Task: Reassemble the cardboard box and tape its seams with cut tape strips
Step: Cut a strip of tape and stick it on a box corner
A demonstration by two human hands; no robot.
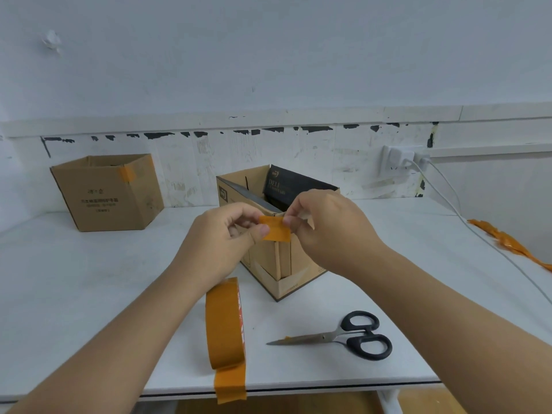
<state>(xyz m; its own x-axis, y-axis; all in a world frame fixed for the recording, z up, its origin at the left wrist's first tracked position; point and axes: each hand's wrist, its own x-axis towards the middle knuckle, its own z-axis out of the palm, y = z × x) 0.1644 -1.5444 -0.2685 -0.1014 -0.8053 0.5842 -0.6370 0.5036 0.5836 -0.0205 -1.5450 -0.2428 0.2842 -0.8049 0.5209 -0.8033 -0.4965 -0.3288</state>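
Between both hands, a short orange tape strip sits at the top corner of the cardboard box; left hand and right hand each pinch an end. Next, likely pressing it over the seam. Scissors lie below the right hand, tape roll below the left, near the table edge

Even, soft, cool-bluish light, fairly bright, source not visible; shadows faint, just thin ones under the scissors and beside the tape roll on the white table, no hard glare. Wide-angle distortion strong twd edges: table front edge and wall trim bow, forearms stretch large at the bottom corners. Focus ok mid-frame, tho whole pic slightly soft w/ compression smear; print on the far box unreadable, wall texture washed out.
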